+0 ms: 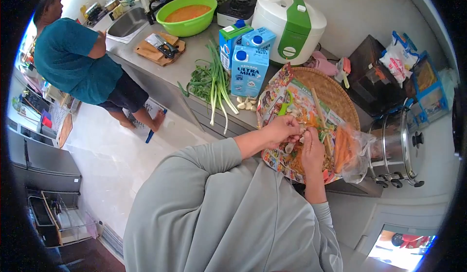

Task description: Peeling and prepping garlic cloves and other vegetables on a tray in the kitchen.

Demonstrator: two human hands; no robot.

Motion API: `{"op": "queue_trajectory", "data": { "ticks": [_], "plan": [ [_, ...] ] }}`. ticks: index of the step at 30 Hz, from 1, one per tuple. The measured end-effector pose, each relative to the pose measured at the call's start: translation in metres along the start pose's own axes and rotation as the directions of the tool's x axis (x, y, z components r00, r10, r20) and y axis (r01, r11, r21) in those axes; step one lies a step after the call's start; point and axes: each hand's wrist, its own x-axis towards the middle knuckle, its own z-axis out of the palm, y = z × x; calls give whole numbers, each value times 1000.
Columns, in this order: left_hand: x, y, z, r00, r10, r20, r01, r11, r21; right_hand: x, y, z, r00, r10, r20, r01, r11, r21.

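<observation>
My left hand (pixel 285 130) and my right hand (pixel 312 148) meet over a round woven bamboo tray (pixel 337 89) lined with printed paper. Between their fingertips is a small pale piece that looks like a garlic clove (pixel 302 129). Orange and pale peelings (pixel 296 162) lie on the paper under the hands. A green-handled peeler (pixel 284 106) rests beyond my left hand. Whole carrots (pixel 343 149) in a clear plastic bag lie at the tray's right side. Several peeled garlic cloves (pixel 246 104) sit on the counter left of the tray, beside spring onions (pixel 219 89) and leafy greens (pixel 200 81).
Milk cartons (pixel 249 73) and a rice cooker (pixel 288 27) stand behind the tray. A steamer pot (pixel 392 144) is at the right. Further left are a knife (pixel 164 47) on wooden boards (pixel 151 53), a green basin (pixel 188 25), a sink (pixel 127 24) and another person (pixel 76 60).
</observation>
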Motion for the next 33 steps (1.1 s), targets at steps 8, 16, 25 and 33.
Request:
{"op": "queue_trajectory", "data": {
  "ticks": [8, 16, 25, 33],
  "plan": [
    [2, -4, -6, 1000, 14, 18, -15, 995, 99, -3, 6, 2, 976, 179, 120, -190, 978, 90],
    [-4, 2, 2, 999, 47, 8, -48, 977, 208, -3, 13, 7, 960, 253, 118, -275, 931, 240],
    [-5, 2, 6, 991, -23, 134, -12, 966, 258, -3, 23, 6, 925, 335, 181, -379, 756, 534],
    [-5, 7, 2, 982, -175, 75, 171, 984, 55, -2, 4, -11, 881, 372, 293, -473, 650, 595]
  ]
}}
